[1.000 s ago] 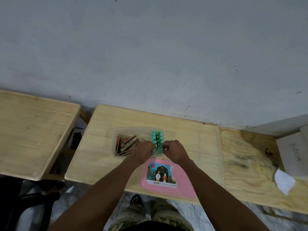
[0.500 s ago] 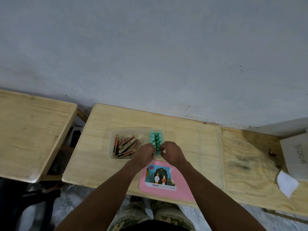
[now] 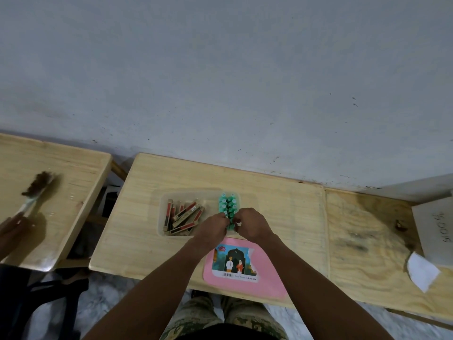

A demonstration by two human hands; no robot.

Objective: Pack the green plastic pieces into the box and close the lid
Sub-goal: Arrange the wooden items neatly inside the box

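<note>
Green pieces (image 3: 228,206) stand in two rows at the right end of the clear box (image 3: 161,212), beside brown sticks (image 3: 184,217). Left hand (image 3: 212,227) and right hand (image 3: 250,225) pinch the nearest pieces with curled fingers. Pink lid (image 3: 267,278) lies nearer the person.

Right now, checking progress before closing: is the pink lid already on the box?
No, the pink lid lies flat on the table, in front of the open box.
</note>
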